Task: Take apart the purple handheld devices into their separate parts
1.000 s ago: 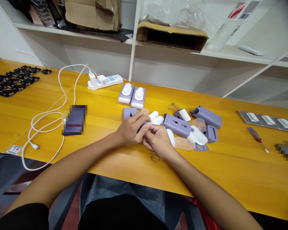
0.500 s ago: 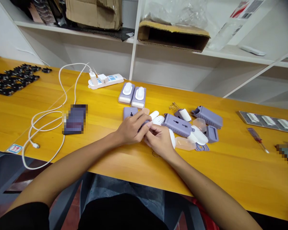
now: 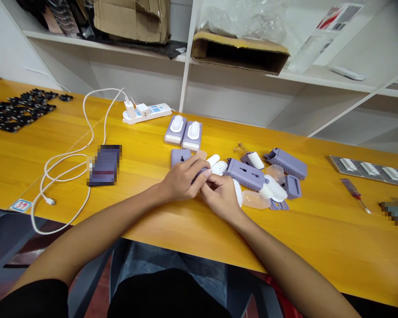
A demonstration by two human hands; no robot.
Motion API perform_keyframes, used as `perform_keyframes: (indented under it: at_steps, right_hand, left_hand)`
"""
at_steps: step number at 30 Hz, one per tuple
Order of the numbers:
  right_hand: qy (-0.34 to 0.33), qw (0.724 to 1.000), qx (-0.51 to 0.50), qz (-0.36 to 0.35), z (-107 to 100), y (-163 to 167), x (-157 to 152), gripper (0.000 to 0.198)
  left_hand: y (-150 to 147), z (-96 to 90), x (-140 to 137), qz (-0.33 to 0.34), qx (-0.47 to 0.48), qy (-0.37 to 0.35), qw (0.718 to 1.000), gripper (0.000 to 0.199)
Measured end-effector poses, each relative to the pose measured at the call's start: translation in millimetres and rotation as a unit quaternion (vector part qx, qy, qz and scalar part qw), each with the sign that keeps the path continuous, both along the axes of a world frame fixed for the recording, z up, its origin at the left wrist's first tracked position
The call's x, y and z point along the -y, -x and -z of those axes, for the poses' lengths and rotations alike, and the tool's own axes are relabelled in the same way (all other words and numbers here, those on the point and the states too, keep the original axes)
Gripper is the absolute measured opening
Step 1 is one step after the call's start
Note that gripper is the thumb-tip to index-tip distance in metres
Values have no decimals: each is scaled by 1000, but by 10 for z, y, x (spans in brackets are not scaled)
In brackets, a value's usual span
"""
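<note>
On the yellow table [image 3: 172,221], head view: our left hand [image 3: 185,179] and right hand [image 3: 220,194] meet among the parts.
Left fingers: curled narrowly over a purple piece [image 3: 198,174], which sits between our hands.
Right fingers: bunched beside the left thumb; we cannot tell whether they grip anything.
Hidden: most of the purple piece, beneath our fingers.
Cut off: a metal strip [image 3: 358,168], at the right edge.
Blurred: a pixelated dark block [image 3: 104,167].
Counts: two purple units with white knobs [image 3: 175,130], one two-slotted purple housing [image 3: 247,174], one screwdriver [image 3: 354,193]; we see too many black pieces [image 3: 20,109] to number.
</note>
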State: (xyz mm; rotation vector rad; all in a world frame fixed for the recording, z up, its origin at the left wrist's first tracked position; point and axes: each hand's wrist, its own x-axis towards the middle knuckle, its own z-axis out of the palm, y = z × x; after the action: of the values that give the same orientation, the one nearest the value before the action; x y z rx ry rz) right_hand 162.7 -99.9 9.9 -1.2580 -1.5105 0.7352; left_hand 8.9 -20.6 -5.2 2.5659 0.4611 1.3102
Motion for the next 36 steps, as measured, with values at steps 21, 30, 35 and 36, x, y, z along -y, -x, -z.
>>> perform_keyframes:
  at_steps: [21, 30, 35, 36]
  right_hand:
    - [158, 972, -159, -70, -8, -13, -40, 44]
    - [-78, 992, 103, 5, 22, -50, -20, 37]
    - [-127, 982, 141, 10, 20, -43, -20, 32]
    - [-128, 982, 138, 10, 24, -40, -19, 31]
  left_hand:
    - [19, 8, -7, -14, -25, -4, 1000, 22]
    - [9, -9, 9, -5, -3, -10, 1000, 20]
    - [4, -15, 10, -1, -7, -4, 1000, 21]
    - [4, -15, 9, -1, -7, -4, 1000, 21]
